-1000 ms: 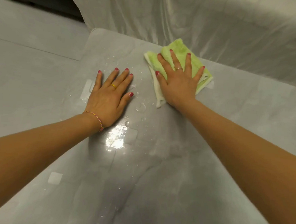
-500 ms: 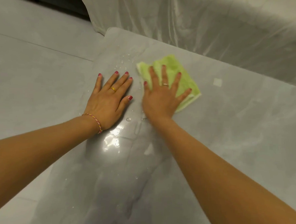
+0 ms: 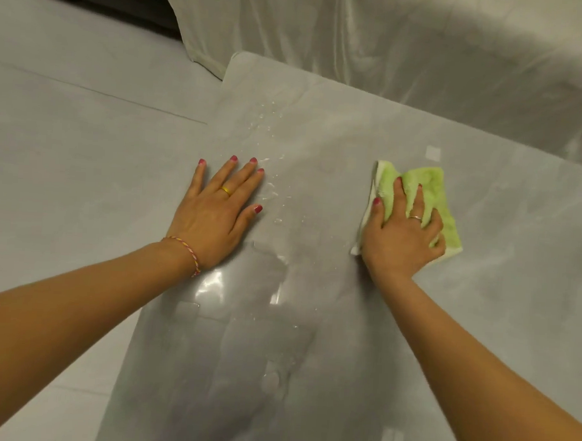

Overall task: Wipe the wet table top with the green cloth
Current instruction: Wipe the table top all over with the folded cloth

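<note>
While wiping is under way, we work across the scene from the floor side toward the cloth. Our left hand (image 3: 216,213) lies flat near the left edge of the table top (image 3: 338,131), fingers spread and extended, holding nothing; we judge it serves as a brace and should stay planted there until the wipe needs that area. Just right of its fingertips sits a scatter of water droplets (image 3: 274,192), with more beads toward the far corner and a thin, glossy film of water (image 3: 245,285) below the wrist that catches the light. These wet zones appear not yet wiped, so we judge the next passes should travel back toward them in overlapping strokes, with even palm pressure to keep the cloth flat. Further right, our right hand (image 3: 403,239) presses on the green cloth (image 3: 429,194), fingers curled and partly bunching the fabric, thumb at its pale left edge. That cloth is a folded, fluffy towelling piece, lime green with a lighter border, lying on the table top's right half, well apart from the droplets. A smooth, grey surface with a rounded corner will likely shed water ahead of the cloth, so we recommend slow strokes. Behind it hangs a white, creased fabric cover (image 3: 393,40).
</note>
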